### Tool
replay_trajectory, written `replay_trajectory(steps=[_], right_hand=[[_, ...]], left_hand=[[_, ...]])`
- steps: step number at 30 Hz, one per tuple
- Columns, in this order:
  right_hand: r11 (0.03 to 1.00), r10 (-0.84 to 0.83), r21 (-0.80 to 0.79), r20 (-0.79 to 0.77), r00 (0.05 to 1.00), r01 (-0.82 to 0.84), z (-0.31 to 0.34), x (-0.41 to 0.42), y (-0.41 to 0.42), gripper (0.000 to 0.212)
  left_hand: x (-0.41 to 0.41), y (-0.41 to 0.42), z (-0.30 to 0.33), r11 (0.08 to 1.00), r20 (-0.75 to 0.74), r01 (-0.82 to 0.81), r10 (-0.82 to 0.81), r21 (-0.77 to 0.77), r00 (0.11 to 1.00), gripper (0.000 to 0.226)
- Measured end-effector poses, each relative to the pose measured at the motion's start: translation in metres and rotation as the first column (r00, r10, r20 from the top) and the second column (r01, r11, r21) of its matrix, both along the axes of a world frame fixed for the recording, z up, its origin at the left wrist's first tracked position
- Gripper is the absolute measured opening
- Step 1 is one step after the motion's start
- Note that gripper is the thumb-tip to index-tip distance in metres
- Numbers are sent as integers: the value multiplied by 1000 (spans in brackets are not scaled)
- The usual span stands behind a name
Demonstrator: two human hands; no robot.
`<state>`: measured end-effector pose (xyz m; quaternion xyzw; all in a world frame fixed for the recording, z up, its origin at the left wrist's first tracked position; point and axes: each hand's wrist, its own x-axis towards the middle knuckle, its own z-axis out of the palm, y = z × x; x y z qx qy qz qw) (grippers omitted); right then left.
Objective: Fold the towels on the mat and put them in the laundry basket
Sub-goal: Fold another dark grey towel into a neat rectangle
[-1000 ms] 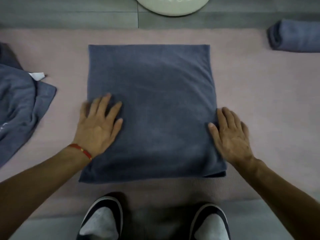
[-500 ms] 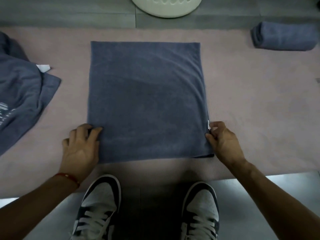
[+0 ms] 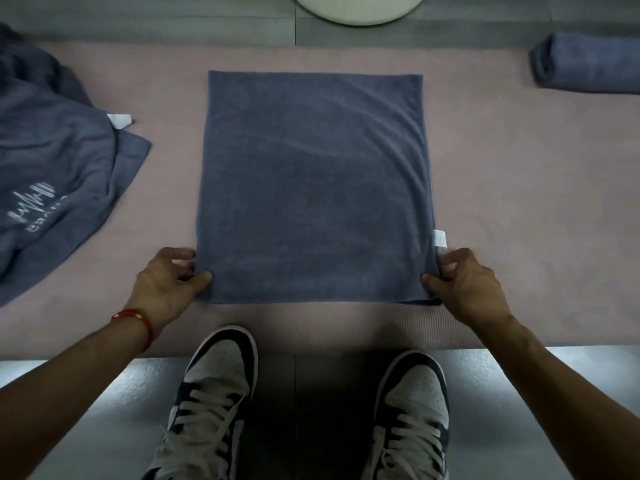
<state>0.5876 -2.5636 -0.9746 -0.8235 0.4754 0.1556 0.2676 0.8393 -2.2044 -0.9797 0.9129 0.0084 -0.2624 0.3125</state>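
The gray towel [image 3: 313,188] lies flat in the middle of the pink mat [image 3: 519,188], folded into a square but not done yet. The L hand [image 3: 166,277] pinches its near left corner w/ thumb & fingers. The R hand [image 3: 464,277] pinches the near right corner by the white tag [image 3: 439,237]. One rolled towel [image 3: 585,64] waits at the far right, a messy pile [image 3: 59,161] at left isn't folded. The basket [image 3: 356,8] sits past the mat; can't see inside. Lots left, I think.
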Motion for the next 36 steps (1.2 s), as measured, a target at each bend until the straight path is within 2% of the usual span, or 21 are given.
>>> replay_trajectory(steps=[4,6,9,11,13,15,16,19,21,23,25,26,27,29,31,32,33,36], right_hand=[[998,12,66,-28,1000,-11,4,-3,-1,27],[996,16,90,-15,1000,-15,8,-3,2,24],[997,-8,74,108,994,0,11,-6,5,19],[990,-90,122,197,976,66,9,-14,2,20],[924,-304,324,301,904,203,9,-24,-1,24],[843,-438,478,340,832,248,11,-34,-2,32],[844,-419,491,354,836,215,11,-38,0,34],[905,-197,426,425,883,-3,11,-46,3,33],[924,-88,370,462,883,-101,13,-46,1,20],[900,-135,426,465,875,-88,19,-42,-7,16],[821,-222,565,451,864,-84,30,-35,-17,31],[778,-230,618,441,867,-108,34,-32,-24,39],[747,-221,652,433,874,-134,37,-30,-30,46],[727,-181,666,424,887,-170,42,-23,-39,53],[733,-166,658,416,894,-170,44,-16,-44,56],[741,-167,649,423,891,-169,45,-14,-45,57],[746,-173,644,430,886,-167,47,-11,-46,56],[775,-153,607,452,879,-177,51,0,-52,54]], left_hand=[[-5,14,1,952,-125,-90,55,-292,991,28],[-6,23,-1,924,-191,-121,53,-364,980,24],[-5,29,0,898,-246,-139,36,-417,969,23],[-6,29,5,892,-207,-145,59,-429,977,25],[-8,29,10,889,-144,-131,74,-439,987,28],[-14,31,14,892,-132,-88,32,-444,991,32],[-17,32,15,893,-133,-59,0,-445,991,32],[-16,38,12,916,-21,159,-179,-368,984,29],[-11,41,14,891,41,345,-349,-293,936,26],[-2,44,20,872,-44,363,-398,-328,916,37],[7,44,32,860,-183,349,-436,-372,881,51],[11,43,36,840,-210,397,-491,-369,845,58],[16,43,39,808,-180,487,-561,-331,808,63],[23,42,42,727,19,670,-675,-151,737,66],[29,40,41,662,210,749,-733,0,647,65],[31,39,42,665,269,747,-722,14,638,63],[31,38,43,695,307,719,-684,-4,662,59],[38,28,43,822,318,535,-463,-197,827,43]])
